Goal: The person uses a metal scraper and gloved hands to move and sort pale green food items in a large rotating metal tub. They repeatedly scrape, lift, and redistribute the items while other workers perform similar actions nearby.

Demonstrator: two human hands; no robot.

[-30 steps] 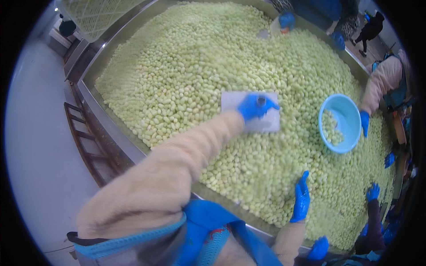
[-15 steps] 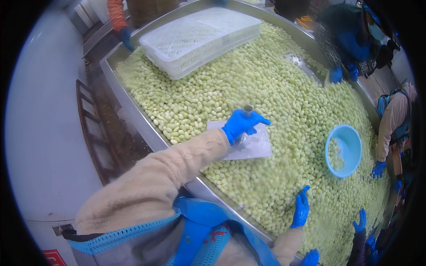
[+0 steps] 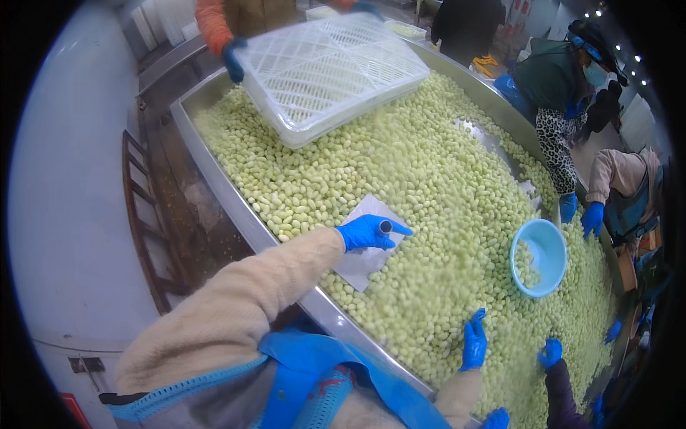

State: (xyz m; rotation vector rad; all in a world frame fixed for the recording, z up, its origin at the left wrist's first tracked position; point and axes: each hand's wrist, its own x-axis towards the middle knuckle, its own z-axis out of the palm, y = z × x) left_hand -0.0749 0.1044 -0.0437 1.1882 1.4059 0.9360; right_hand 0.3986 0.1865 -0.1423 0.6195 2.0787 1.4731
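Note:
My left hand, in a blue glove, is closed around the upright metal tube handle of a flat pale paddle. The paddle's plate lies turned at a slant on a thick layer of pale green oval pieces; whether they are beans or fruit I cannot tell. Part of the plate is hidden under my hand. Farther right and nearer the front, my right hand is over the pieces, also gloved in blue, fingers stretched out and nothing visible in it.
A long metal trough holds the pieces. A blue basin with some pieces inside rests toward the right. An orange-sleeved person grips a white plastic crate at the far left. Other gloved people line the right side; a dark-sleeved hand is near my right hand.
The paddle has turned from lying nearly crosswise to a steeper slant, with my left hand still around its handle. The orange-sleeved person's hand has come onto the crate, which now looks tilted.

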